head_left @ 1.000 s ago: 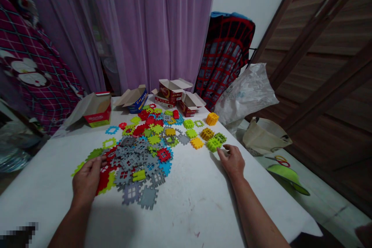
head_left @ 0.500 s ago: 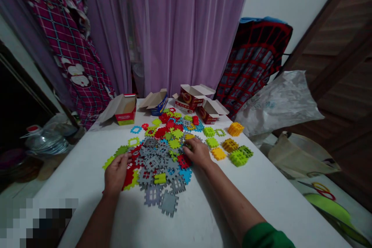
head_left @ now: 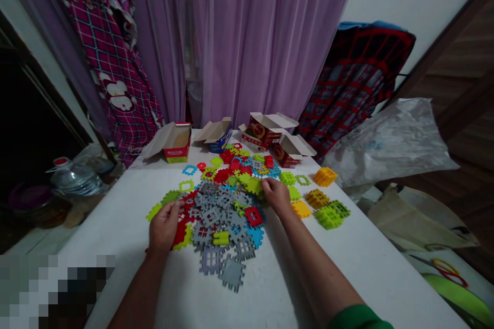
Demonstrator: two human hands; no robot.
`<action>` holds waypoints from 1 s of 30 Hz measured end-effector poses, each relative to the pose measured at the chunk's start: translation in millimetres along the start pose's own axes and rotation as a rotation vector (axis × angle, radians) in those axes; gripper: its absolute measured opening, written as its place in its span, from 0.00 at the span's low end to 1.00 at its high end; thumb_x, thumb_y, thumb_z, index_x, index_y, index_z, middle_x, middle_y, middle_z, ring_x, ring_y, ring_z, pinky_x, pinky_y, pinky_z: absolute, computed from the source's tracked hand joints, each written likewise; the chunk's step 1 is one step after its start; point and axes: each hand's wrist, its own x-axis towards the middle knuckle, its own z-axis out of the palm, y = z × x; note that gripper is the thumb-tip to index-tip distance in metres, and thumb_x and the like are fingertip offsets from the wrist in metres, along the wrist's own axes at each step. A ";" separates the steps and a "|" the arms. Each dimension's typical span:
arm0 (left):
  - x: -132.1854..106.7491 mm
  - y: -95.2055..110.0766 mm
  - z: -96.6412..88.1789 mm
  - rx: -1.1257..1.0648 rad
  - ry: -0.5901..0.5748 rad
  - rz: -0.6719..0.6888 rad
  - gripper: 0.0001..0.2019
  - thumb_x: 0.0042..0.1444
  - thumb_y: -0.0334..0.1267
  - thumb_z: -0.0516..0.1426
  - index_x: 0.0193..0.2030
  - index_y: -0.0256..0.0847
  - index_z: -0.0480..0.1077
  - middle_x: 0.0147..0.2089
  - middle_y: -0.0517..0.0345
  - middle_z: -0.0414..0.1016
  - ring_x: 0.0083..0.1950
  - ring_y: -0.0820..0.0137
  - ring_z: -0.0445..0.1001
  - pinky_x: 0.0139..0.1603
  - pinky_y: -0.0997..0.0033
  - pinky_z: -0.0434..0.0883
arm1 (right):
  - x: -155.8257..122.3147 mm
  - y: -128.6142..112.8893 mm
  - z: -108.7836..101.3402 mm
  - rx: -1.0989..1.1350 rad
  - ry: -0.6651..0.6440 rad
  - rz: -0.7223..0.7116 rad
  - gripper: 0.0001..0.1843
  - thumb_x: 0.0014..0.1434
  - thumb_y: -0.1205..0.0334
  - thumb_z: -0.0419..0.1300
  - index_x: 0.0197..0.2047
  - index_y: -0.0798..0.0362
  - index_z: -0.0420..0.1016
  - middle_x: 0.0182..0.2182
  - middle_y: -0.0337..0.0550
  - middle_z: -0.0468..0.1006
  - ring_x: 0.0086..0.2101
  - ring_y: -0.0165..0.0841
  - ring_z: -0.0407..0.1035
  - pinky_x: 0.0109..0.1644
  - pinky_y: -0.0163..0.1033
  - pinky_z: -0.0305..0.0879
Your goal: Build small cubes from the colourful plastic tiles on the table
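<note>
A pile of toothed plastic building tiles (head_left: 212, 211), mostly grey with red, lime and blue ones, lies between my two hands. My right hand (head_left: 276, 195) pinches a lime green building tile (head_left: 253, 185) at the pile's right side. My left hand (head_left: 164, 223) rests at the left edge, fingers curled together beside red tiles (head_left: 180, 234) and green ones (head_left: 156, 211); whatever it holds, if anything, is hidden. Near the front of the pile lies a small lime double-cylinder piece (head_left: 221, 238). Two grey tiles, one windowed (head_left: 210, 259) and one solid (head_left: 232, 272), are nearest me.
Sorted stacks stand to the right on the white table (head_left: 309, 272): yellow tiles (head_left: 324, 177), darker yellow window tiles (head_left: 317, 199) and lime tiles (head_left: 329, 217). Open cardboard boxes, including a blue one (head_left: 221, 139) and a red one (head_left: 266, 131), line the back edge.
My right hand has picked up a lime green tile from the pile's right side. My left hand stays at the left edge. The whole view has shifted slightly.
</note>
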 end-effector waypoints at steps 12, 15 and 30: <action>-0.4 3.2 -0.4 0.006 0.004 -0.012 0.25 0.47 0.62 0.53 0.33 0.42 0.77 0.31 0.55 0.82 0.36 0.61 0.80 0.43 0.63 0.76 | -53.7 48.6 -2.4 0.018 0.257 -0.428 0.19 0.66 0.53 0.52 0.40 0.50 0.83 0.39 0.47 0.83 0.38 0.34 0.76 0.42 0.34 0.67; -1.6 6.0 -0.8 -0.006 -0.001 -0.026 0.24 0.46 0.61 0.53 0.33 0.42 0.77 0.32 0.54 0.82 0.37 0.61 0.80 0.45 0.62 0.76 | -67.9 60.7 -2.8 0.019 0.259 -0.466 0.20 0.68 0.54 0.50 0.37 0.50 0.82 0.35 0.46 0.83 0.35 0.32 0.75 0.40 0.33 0.67; -2.8 9.4 -1.2 -0.033 -0.009 -0.027 0.24 0.46 0.61 0.54 0.33 0.42 0.77 0.34 0.54 0.83 0.37 0.62 0.81 0.44 0.63 0.77 | -72.2 38.2 16.3 0.040 -0.002 -0.085 0.22 0.63 0.53 0.53 0.55 0.51 0.77 0.48 0.49 0.81 0.46 0.38 0.74 0.50 0.40 0.68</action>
